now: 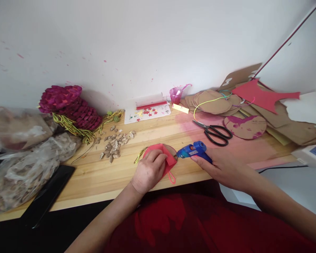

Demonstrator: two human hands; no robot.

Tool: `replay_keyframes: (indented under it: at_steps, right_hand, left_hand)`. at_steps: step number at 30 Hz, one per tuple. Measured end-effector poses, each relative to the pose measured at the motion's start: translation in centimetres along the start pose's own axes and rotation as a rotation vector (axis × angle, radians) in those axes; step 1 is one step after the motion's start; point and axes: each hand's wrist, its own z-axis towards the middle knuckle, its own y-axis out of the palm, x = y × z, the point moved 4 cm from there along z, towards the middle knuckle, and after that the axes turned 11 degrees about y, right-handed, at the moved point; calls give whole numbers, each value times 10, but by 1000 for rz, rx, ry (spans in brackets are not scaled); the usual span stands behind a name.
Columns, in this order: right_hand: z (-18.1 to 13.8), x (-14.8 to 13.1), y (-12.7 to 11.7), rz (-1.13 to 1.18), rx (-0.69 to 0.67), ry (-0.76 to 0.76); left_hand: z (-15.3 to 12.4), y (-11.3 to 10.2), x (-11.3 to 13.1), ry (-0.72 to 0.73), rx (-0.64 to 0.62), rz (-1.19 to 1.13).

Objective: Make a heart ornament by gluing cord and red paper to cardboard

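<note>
My right hand [223,167] is wrapped round a blue hot glue gun [193,150], its nozzle pointing left at the edge of a round cardboard disc [171,150]. Red paper [170,159] covers much of that disc, and my left hand [150,168] pinches a folded part of it with bent fingers. From the disc's near side sticks out a pink cord loop [172,177]. A yellow-green tassel [139,155] shows at its left. Whether the nozzle touches the disc, I cannot tell.
Black-handled scissors [217,134], a paint-stained cardboard disc [244,127] and stacked discs [213,102] lie to the right. Shells [114,147], star stickers [147,113] and a purple shell-covered piece [71,105] are left and behind. A black phone-like slab [51,188] overhangs the front edge.
</note>
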Motion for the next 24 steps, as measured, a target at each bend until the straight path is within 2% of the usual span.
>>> replay_keyframes:
  at_steps: [10, 15, 20, 24]
  right_hand:
    - [-11, 7, -2, 36, 13, 41]
    - [-11, 9, -1, 67, 18, 37]
    - [-12, 9, -3, 120, 21, 47]
    - [-9, 24, 0, 296, -93, 185]
  left_hand:
    - [3, 1, 1, -3, -49, -16]
    - [3, -1, -1, -66, -14, -35]
    - [7, 1, 3, 34, -51, -13]
    - [8, 6, 7, 79, -120, 105]
